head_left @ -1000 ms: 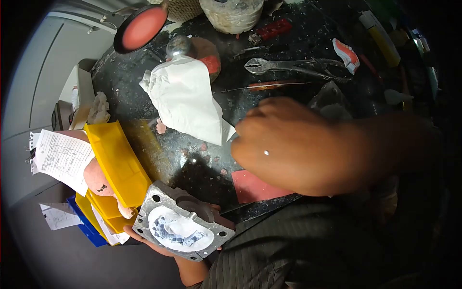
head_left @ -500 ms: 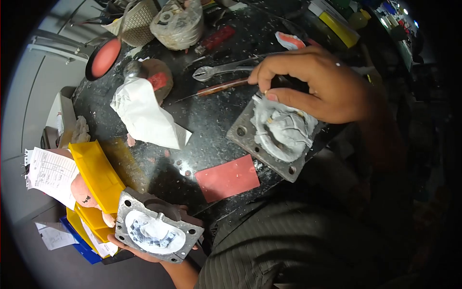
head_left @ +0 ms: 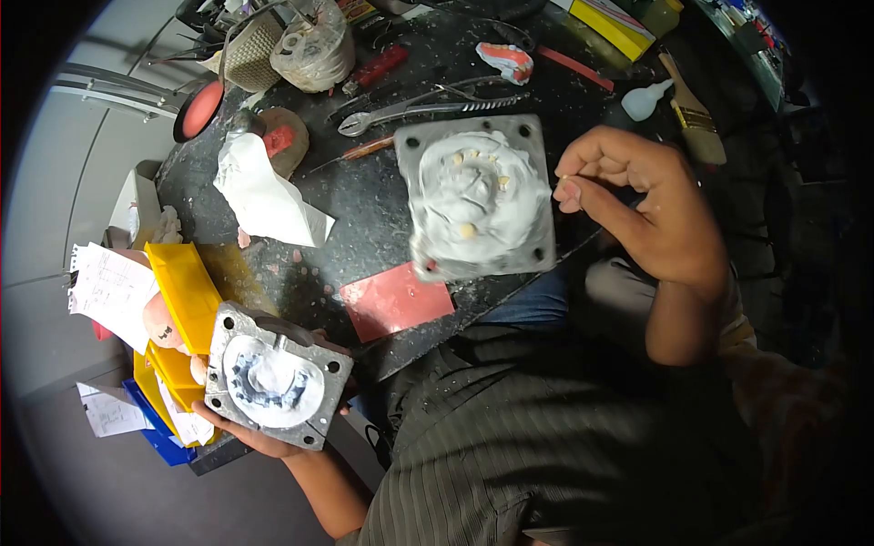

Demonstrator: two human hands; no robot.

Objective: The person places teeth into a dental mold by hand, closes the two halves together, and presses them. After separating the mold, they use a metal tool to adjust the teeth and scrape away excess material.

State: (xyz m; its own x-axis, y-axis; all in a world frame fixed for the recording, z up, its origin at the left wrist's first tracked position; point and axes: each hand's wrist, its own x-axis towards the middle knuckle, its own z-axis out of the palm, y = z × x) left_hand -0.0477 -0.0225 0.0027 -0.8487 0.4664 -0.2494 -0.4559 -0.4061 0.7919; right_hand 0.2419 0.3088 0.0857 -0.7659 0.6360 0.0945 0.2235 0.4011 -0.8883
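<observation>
My left hand (head_left: pixel 246 437) supports a metal dental flask half (head_left: pixel 218 369) from below, tilted at the bench's left front edge. White plaster (head_left: pixel 278 414) fills it, with a horseshoe of dark bluish tooth hollows. A second flask half (head_left: pixel 423 155) lies on the bench, slightly blurred. Its pale plaster (head_left: pixel 501 232) is lumpy and carries several yellowish teeth (head_left: pixel 503 184). Just right of this half, and apart from it, my right hand (head_left: pixel 651 196) is in the air with thumb and forefinger pinched. A tiny pale bit shows at the fingertips, too small to name.
A pink wax sheet (head_left: pixel 396 300) lies at the front edge. Behind are pliers (head_left: pixel 401 116), a wooden-handled pointed tool (head_left: pixel 364 148), a denture-like piece (head_left: pixel 506 62) and crumpled white paper (head_left: pixel 269 200). A brush (head_left: pixel 696 123) and bulb blower (head_left: pixel 645 100) lie right; yellow bins (head_left: pixel 185 291) stand left.
My right hand has drawn off the bench flask half to the right, still pinched. That half has turned, and its teeth now show. My left hand still holds the other half.
</observation>
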